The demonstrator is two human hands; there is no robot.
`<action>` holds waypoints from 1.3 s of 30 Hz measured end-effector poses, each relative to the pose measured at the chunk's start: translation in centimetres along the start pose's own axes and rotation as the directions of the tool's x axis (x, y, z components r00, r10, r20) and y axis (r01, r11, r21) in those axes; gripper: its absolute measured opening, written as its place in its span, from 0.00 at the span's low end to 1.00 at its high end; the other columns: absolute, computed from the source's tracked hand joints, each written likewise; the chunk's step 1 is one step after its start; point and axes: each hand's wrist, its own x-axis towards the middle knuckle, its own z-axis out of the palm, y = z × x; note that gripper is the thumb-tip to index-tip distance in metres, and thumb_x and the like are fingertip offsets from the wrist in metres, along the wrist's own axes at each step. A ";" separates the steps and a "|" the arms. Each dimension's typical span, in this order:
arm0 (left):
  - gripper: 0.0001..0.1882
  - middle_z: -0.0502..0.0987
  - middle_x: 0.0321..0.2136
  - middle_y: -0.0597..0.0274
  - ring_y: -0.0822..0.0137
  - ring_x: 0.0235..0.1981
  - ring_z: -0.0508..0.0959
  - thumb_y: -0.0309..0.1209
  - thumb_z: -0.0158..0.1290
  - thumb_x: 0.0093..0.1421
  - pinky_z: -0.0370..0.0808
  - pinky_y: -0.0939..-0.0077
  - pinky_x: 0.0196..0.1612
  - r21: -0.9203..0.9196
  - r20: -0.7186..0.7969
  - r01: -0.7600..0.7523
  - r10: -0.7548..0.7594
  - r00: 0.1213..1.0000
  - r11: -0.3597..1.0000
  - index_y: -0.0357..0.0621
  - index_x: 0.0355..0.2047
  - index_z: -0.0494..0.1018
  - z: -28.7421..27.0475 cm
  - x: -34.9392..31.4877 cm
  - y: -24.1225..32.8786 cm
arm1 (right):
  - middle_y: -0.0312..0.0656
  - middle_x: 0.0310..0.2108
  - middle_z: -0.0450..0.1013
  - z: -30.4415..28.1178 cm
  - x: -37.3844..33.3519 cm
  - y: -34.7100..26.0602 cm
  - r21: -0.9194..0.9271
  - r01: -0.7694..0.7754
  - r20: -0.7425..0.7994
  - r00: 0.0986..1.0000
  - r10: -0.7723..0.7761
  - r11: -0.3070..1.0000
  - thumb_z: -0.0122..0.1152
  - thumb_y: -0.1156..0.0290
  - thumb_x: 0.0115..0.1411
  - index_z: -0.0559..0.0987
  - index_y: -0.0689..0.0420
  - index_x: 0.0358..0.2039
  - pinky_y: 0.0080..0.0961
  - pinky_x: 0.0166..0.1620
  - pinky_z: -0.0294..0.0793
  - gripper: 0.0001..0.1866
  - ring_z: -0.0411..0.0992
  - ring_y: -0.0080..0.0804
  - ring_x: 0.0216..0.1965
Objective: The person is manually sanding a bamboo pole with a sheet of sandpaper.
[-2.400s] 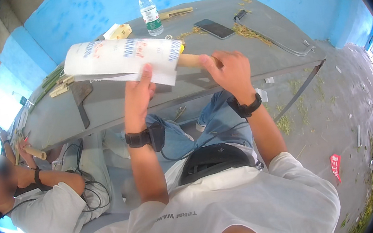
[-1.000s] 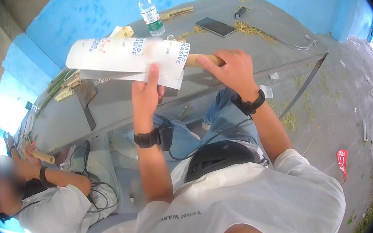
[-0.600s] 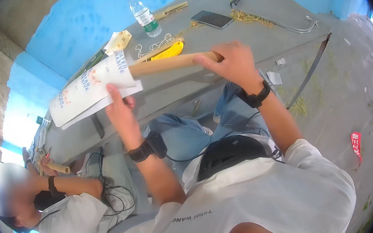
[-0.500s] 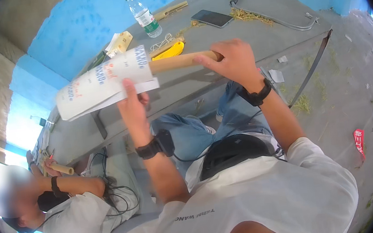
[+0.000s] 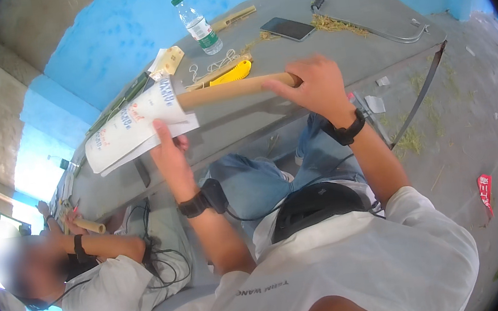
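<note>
Blue paint covers much of the wall (image 5: 121,28) behind a grey table (image 5: 277,55), and bits of dry straw (image 5: 339,25) lie on its top. Over the near side of this table is held a bamboo tube (image 5: 222,92), almost level, with its left end hidden inside a white sandpaper sheet (image 5: 133,123). This sheet is wrapped around the tube, printed side outward, and its loose edges stick out toward the person. The left hand (image 5: 172,165) grasps the sheet near its right border, with the thumb on the upper face and the other fingers partly hidden below. The right hand (image 5: 318,88) is clenched around the right end of the tube. Each wrist wears a black band (image 5: 345,131).

Just beyond the tube lies a yellow utility knife (image 5: 232,72), beside some white string (image 5: 227,57). Farther back stand a clear bottle (image 5: 202,30) with a green cap and, to its left, a small tissue pack (image 5: 169,61). To the right of the bottle, a dark smartphone (image 5: 288,28) lies flat, and then a bent metal frame (image 5: 383,33) with a dark handle. At the far left sits a co-worker (image 5: 110,290), whose hand is at another bamboo piece (image 5: 91,226). On the floor (image 5: 447,150) at right lies a red strip (image 5: 485,195).
</note>
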 end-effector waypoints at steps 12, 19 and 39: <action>0.22 0.79 0.25 0.65 0.78 0.18 0.71 0.48 0.52 0.73 0.63 0.81 0.20 0.127 -0.065 0.012 -0.004 0.998 0.992 0.37 0.44 0.79 -1.9 1.2 0.4 | 0.37 0.12 0.63 0.3 -0.2 0.3 -0.032 -0.017 0.047 0.999 0.019 0.999 0.73 0.42 0.54 0.69 0.53 0.13 0.36 0.27 0.65 0.32 0.64 0.43 0.17; 0.21 0.79 0.25 0.65 0.78 0.19 0.73 0.46 0.53 0.73 0.66 0.82 0.20 0.231 0.190 0.087 -0.133 0.973 0.969 0.39 0.49 0.77 -0.4 -1.3 0.1 | 0.37 0.12 0.63 0.2 -0.2 0.1 -0.017 -0.022 0.074 0.997 0.024 1.000 0.74 0.43 0.54 0.70 0.54 0.14 0.35 0.27 0.65 0.31 0.63 0.42 0.16; 0.24 0.74 0.17 0.67 0.77 0.17 0.71 0.51 0.52 0.73 0.66 0.81 0.21 0.244 0.222 0.130 -0.186 0.957 0.961 0.39 0.40 0.78 0.1 0.5 0.2 | 0.37 0.12 0.65 0.0 -0.1 0.0 -0.037 0.032 -0.026 0.999 -0.033 0.999 0.73 0.45 0.55 0.73 0.53 0.15 0.34 0.27 0.64 0.28 0.65 0.40 0.16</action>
